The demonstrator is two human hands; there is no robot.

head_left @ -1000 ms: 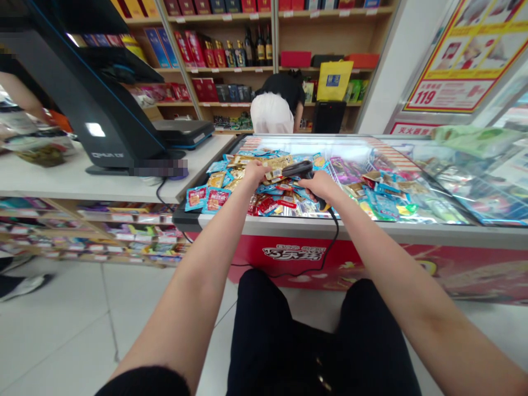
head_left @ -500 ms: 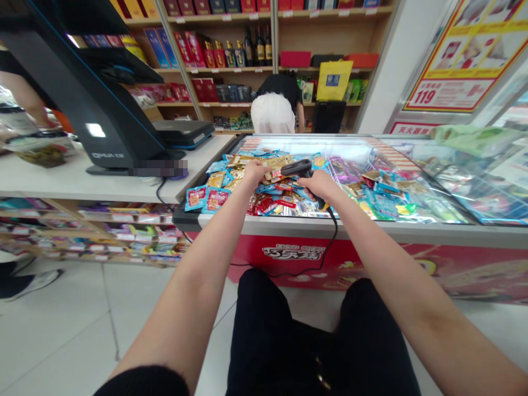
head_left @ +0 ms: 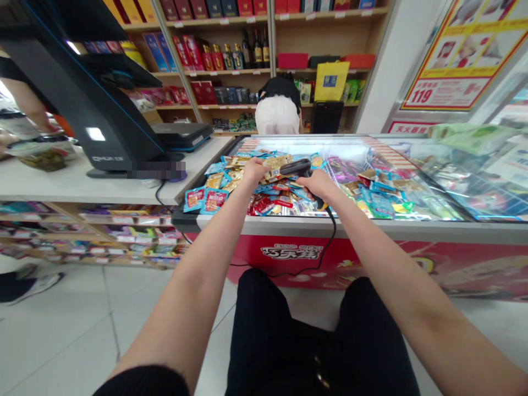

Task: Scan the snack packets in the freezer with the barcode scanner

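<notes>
Both bare forearms are extended from the lower corners of the frame towards its middle, slightly bent at the elbows, so that the hands are brought close together. By the left hand point(head_left: 254, 171), turned palm down, a gold snack packet point(head_left: 277, 165) is pinched in a narrow grip near the centre of the frame. By the right hand point(head_left: 319, 186), a black barcode scanner point(head_left: 296, 167) is held in a closed grip, its head pointed left and set just beside the packet. Its black cable point(head_left: 332, 225) is hung in a loop over the freezer's red front point(head_left: 291, 258).

The glass surface of the chest freezer point(head_left: 396, 226) is strewn, left of centre, with blue, red and gold packets point(head_left: 214, 199). At the left, a checkout terminal point(head_left: 119, 124) is carried by a white counter-height surface point(head_left: 45, 184). At top centre, wooden shelves point(head_left: 231, 71) are stocked with boxes and bottles, and a bent-over person point(head_left: 278, 114) is seen before them. A poster point(head_left: 445, 66) marked "119" is mounted at upper right.
</notes>
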